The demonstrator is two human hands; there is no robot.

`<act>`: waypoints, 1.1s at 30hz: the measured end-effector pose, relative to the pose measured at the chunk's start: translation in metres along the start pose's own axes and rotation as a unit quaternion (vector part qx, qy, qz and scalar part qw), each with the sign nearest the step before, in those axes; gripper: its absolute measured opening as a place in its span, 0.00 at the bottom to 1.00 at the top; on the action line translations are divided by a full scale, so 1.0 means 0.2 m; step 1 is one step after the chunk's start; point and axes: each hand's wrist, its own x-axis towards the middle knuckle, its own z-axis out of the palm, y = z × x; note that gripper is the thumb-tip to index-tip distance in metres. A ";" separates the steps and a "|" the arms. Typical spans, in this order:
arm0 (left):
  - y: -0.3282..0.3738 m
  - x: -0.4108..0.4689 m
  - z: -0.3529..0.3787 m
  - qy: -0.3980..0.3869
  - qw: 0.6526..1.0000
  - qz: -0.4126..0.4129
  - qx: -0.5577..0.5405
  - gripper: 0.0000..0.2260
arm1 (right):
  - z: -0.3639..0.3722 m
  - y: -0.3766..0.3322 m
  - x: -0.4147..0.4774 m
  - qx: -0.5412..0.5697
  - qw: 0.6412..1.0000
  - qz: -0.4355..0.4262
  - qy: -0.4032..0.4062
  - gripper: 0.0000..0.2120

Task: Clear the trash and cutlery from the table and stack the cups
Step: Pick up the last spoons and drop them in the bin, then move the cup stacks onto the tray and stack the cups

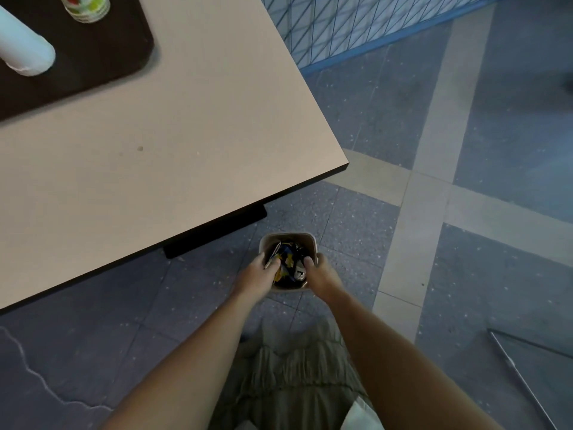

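The left hand and right hand each clamp opposite sides of the beige container, off the tabletop. Stuffed with wrappers, it is likely light and crushable, best held at the rim.

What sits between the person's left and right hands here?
In the head view, a beige paper tub stuffed with crumpled blue-and-yellow wrappers; the left hand and right hand grip its opposite sides.
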 end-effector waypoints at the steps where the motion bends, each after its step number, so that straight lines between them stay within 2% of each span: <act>1: 0.01 -0.04 -0.01 0.000 1.000 0.009 -0.016 0.39 | -0.02 -0.02 -0.06 -0.005 1.000 -0.002 0.004 0.29; 4: 0.10 -0.20 -0.06 0.005 0.998 0.043 -0.054 0.29 | -0.06 -0.08 -0.20 -0.006 1.000 -0.017 0.008 0.27; 8: 0.22 -0.47 -0.16 0.045 0.993 0.078 -0.071 0.25 | -0.11 -0.21 -0.42 -0.024 0.998 -0.052 0.010 0.27; 19: 0.33 -1.07 -0.46 0.123 0.981 0.126 -0.078 0.26 | -0.25 -0.58 -0.97 -0.104 0.979 -0.174 -0.005 0.22; 22: 0.32 -1.19 -0.51 0.164 0.973 0.136 -0.089 0.25 | -0.26 -0.67 -1.12 -0.098 0.969 -0.225 -0.017 0.25; 33: 0.07 -1.56 -0.85 0.237 0.922 0.169 -0.256 0.20 | -0.02 -0.99 -1.55 -0.101 0.937 -0.330 -0.060 0.21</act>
